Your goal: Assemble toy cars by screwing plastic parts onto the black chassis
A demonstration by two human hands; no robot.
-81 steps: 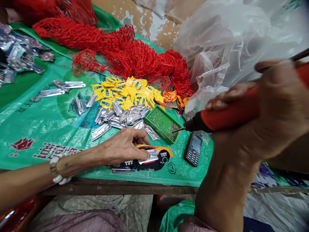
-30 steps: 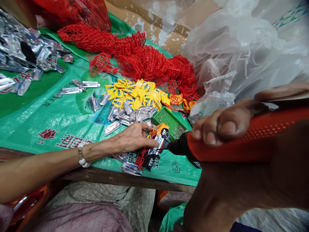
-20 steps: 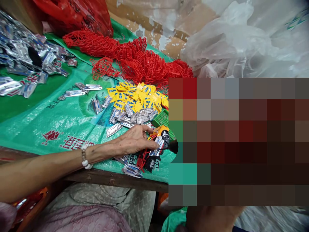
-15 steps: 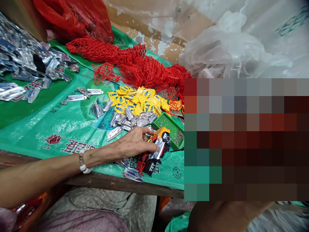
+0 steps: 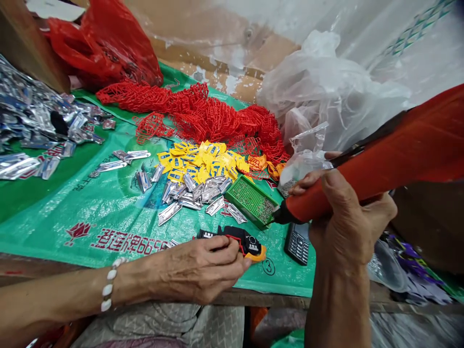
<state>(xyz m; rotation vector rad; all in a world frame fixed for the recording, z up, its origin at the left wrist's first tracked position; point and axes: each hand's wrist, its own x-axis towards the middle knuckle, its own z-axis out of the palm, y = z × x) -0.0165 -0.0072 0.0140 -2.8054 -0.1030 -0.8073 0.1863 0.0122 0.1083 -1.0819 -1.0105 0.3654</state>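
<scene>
My left hand (image 5: 208, 266), with a white bead bracelet at the wrist, grips a toy car part (image 5: 248, 244) in black, orange and red near the table's front edge. Its underside is hidden by my fingers. My right hand (image 5: 344, 217) is wrapped round a red electric screwdriver (image 5: 366, 159), whose thin tip points down at the near corner of a green basket (image 5: 237, 198) of small screws. Whether the tip touches the basket or a screw I cannot tell. Behind my left hand lie several loose silver parts (image 5: 169, 212) and a pile of yellow pieces (image 5: 206, 157).
A heap of red plastic frames (image 5: 217, 118) stretches across the back of the green sheet. More silver parts (image 5: 29, 106) are piled at left, below a red bag (image 5: 112, 48). A black keypad phone (image 5: 297, 244) lies near the basket. Clear plastic bags (image 5: 326, 82) crowd the back right.
My left hand has turned the toy car part over, orange end now toward me, black side up. The screwdriver tip is now over the basket's corner; the right side was blurred out earlier.
</scene>
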